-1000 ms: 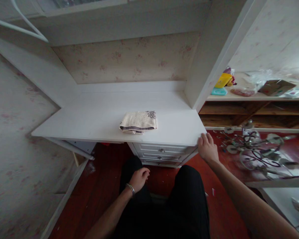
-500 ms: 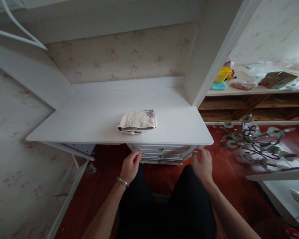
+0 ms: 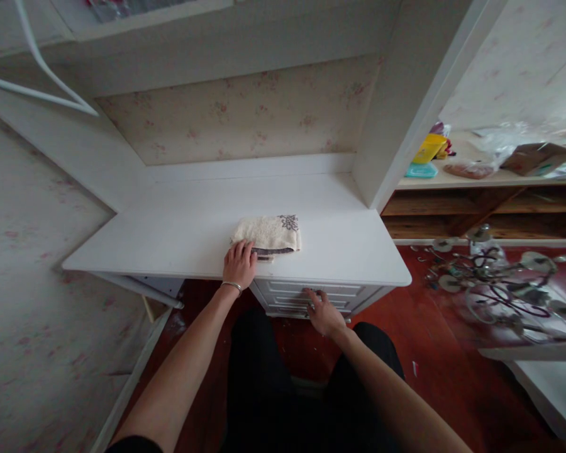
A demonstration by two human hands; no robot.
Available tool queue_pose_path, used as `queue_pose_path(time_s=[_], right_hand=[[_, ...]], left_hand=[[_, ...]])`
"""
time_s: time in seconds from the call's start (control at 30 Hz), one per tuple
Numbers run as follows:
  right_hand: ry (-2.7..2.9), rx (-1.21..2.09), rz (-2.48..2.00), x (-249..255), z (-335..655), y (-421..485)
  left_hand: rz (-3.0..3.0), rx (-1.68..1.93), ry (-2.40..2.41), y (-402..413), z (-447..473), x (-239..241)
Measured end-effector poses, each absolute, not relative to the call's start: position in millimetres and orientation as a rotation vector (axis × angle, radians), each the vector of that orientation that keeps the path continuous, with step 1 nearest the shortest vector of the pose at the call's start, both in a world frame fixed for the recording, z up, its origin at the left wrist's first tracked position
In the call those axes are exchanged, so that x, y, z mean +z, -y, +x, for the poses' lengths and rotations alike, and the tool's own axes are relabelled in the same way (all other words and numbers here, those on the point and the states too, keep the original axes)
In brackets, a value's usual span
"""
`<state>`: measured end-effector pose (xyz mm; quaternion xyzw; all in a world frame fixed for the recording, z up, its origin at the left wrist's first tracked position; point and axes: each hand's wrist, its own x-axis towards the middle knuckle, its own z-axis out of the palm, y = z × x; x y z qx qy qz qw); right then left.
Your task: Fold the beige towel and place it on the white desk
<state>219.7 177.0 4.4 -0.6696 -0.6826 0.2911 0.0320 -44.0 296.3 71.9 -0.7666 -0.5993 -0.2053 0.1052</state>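
A folded cream towel [image 3: 268, 231] with a dark flower print and a dark edge band lies on the white desk [image 3: 179, 220]. My left hand [image 3: 239, 263], with a silver bangle at the wrist, rests its outstretched fingers on the towel's front left corner. Lower down, my right hand [image 3: 325, 313] is in front of the white drawers [image 3: 283, 290] below the desktop. Its fingers are spread and partly stretched toward the top drawer's knob; whether they touch it I cannot tell.
To the right, a chandelier [image 3: 495, 277] lies on the red floor. Behind it, a low wooden shelf [image 3: 457, 185] bears a yellow container [image 3: 428, 148], a cardboard box [image 3: 538, 158] and plastic bags. A white cable [image 3: 42, 63] hangs at upper left.
My left hand has risen from below the desk edge onto the towel. My right hand has moved left to the drawer front, its fingers spreading. The view has tilted slightly.
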Motion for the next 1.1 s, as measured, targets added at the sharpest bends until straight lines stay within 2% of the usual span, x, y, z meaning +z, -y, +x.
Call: queue_pose_path(time_s=[0.5,1.1], right_hand=[[2.193,0.793,-2.098,28,225,-197],[2.17,0.971,-1.902,38,217,-35]], left_hand=[[-2.251,-0.565,1.819,-291,-40,89],[-2.265,-0.632,1.746,-296,-43,80]])
